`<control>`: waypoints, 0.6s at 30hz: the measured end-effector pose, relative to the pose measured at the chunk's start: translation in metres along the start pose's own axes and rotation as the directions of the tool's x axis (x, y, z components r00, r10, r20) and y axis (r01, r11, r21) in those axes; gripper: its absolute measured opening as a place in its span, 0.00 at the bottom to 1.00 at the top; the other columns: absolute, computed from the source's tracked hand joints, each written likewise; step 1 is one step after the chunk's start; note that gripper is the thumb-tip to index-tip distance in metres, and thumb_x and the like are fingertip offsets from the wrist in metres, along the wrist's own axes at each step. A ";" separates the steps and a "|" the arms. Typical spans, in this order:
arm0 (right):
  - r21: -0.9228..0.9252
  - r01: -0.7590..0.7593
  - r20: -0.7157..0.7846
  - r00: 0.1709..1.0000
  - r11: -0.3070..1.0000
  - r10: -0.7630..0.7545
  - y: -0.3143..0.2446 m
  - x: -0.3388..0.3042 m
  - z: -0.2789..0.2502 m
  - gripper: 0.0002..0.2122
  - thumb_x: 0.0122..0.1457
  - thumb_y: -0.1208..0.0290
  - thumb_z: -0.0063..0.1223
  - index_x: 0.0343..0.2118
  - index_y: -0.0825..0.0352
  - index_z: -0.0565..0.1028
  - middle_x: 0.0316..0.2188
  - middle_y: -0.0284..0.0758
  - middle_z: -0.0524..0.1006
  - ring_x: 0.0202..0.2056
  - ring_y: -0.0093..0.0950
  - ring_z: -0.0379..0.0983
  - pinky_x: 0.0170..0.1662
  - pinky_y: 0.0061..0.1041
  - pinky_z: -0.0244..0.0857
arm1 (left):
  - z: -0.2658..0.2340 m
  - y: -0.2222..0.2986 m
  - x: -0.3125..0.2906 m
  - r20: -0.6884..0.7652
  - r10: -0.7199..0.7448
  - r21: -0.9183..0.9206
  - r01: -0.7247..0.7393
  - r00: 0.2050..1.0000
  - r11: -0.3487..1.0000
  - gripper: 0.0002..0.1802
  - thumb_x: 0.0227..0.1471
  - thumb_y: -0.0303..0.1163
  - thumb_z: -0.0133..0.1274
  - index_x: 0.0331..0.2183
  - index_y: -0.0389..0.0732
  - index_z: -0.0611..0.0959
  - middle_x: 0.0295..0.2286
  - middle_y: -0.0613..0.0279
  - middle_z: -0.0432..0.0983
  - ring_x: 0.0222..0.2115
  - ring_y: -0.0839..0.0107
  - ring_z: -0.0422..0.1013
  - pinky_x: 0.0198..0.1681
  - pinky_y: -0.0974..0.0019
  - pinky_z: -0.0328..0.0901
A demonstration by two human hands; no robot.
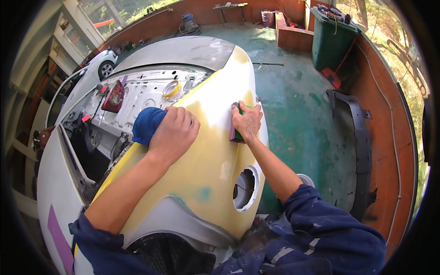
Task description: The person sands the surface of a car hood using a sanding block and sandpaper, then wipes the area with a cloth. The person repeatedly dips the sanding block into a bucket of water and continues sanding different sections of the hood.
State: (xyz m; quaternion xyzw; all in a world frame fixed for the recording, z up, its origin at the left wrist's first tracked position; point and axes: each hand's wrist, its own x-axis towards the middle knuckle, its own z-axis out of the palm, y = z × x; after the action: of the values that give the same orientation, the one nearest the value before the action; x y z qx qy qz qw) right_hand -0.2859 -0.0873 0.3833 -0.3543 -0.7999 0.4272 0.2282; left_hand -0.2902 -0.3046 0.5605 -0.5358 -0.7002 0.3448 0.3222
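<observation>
Below me is a car's body panel [215, 160], patched in yellow and white with a small green smudge. My left hand [175, 130] is closed around a bunched blue cloth [148, 124] at the panel's inner edge. Farther right, my right hand [247, 121] grips a purple and green sanding block [236, 136] that rests on the panel, fingers over its top. Nearer me, a round opening [246, 189] is cut in the panel's right side. The wheel arch [178, 220] curves along the bottom.
A roll of yellow tape [171, 88] and a red tail lamp [113, 97] lie on the bare white metal at left. A dark bumper [355, 142] leans by the orange wall at right. A green bin [332, 39] stands at the back right, a white car [89, 75] at the far left.
</observation>
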 end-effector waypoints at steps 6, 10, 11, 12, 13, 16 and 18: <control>0.053 0.178 0.091 0.979 0.983 -0.182 0.014 -0.125 -0.002 0.20 0.61 0.54 0.61 0.54 0.52 0.85 0.46 0.47 0.67 0.51 0.48 0.67 0.55 0.47 0.67 | 0.009 0.001 -0.007 0.017 0.020 -0.091 -0.018 1.000 0.996 0.05 0.49 0.33 0.57 0.26 0.42 0.82 0.27 0.59 0.77 0.34 0.62 0.72 0.42 0.58 0.64; 0.091 0.133 -0.039 0.991 0.987 -0.130 0.001 -0.065 0.008 0.22 0.62 0.53 0.61 0.56 0.56 0.84 0.42 0.46 0.68 0.47 0.46 0.66 0.53 0.43 0.63 | 0.001 -0.013 -0.002 -0.032 0.015 -0.117 -0.019 0.999 0.993 0.05 0.46 0.32 0.57 0.22 0.44 0.80 0.23 0.63 0.75 0.32 0.65 0.72 0.38 0.60 0.62; 0.126 0.074 -0.057 0.996 0.989 -0.067 -0.005 -0.057 0.011 0.22 0.62 0.53 0.61 0.57 0.57 0.84 0.42 0.46 0.67 0.48 0.46 0.66 0.54 0.43 0.63 | 0.003 -0.013 -0.001 -0.040 0.018 -0.130 -0.023 0.999 0.991 0.05 0.45 0.32 0.58 0.21 0.44 0.80 0.22 0.63 0.74 0.32 0.65 0.72 0.38 0.60 0.62; 0.170 0.068 -0.048 0.997 0.983 -0.060 -0.007 -0.075 0.015 0.23 0.62 0.54 0.62 0.57 0.57 0.83 0.42 0.46 0.66 0.47 0.46 0.65 0.54 0.43 0.62 | 0.004 -0.013 -0.002 -0.035 0.027 -0.133 -0.031 0.999 0.991 0.06 0.45 0.32 0.58 0.21 0.44 0.80 0.22 0.64 0.74 0.31 0.65 0.72 0.38 0.60 0.62; 0.213 0.061 -0.035 0.998 0.975 -0.055 -0.009 -0.096 0.017 0.23 0.62 0.54 0.63 0.58 0.57 0.83 0.41 0.45 0.66 0.47 0.45 0.65 0.55 0.43 0.62 | 0.004 -0.014 -0.004 -0.027 0.036 -0.135 -0.039 0.999 0.990 0.06 0.45 0.32 0.58 0.21 0.44 0.80 0.21 0.64 0.74 0.31 0.66 0.72 0.38 0.60 0.62; 0.402 0.112 0.031 0.990 0.909 -0.136 -0.010 -0.206 0.010 0.23 0.62 0.56 0.64 0.58 0.61 0.83 0.38 0.41 0.61 0.45 0.41 0.60 0.56 0.40 0.57 | -0.005 -0.018 -0.026 0.015 0.008 -0.164 -0.005 1.000 0.986 0.05 0.44 0.32 0.58 0.20 0.44 0.80 0.21 0.64 0.74 0.30 0.66 0.72 0.37 0.60 0.62; 0.444 0.079 0.063 0.991 0.892 -0.120 -0.030 -0.190 0.009 0.23 0.62 0.57 0.64 0.58 0.62 0.82 0.38 0.41 0.61 0.45 0.41 0.60 0.55 0.40 0.57 | -0.019 -0.033 -0.047 0.044 -0.031 -0.158 0.038 0.999 0.987 0.05 0.44 0.31 0.58 0.20 0.44 0.79 0.21 0.64 0.74 0.30 0.65 0.72 0.37 0.60 0.62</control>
State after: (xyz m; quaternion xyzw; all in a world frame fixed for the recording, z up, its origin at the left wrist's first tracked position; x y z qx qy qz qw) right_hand -0.1806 -0.2483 0.3916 -0.2327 -0.7088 0.6002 0.2884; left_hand -0.2814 -0.3543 0.5945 -0.5403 -0.7410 0.2933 0.2700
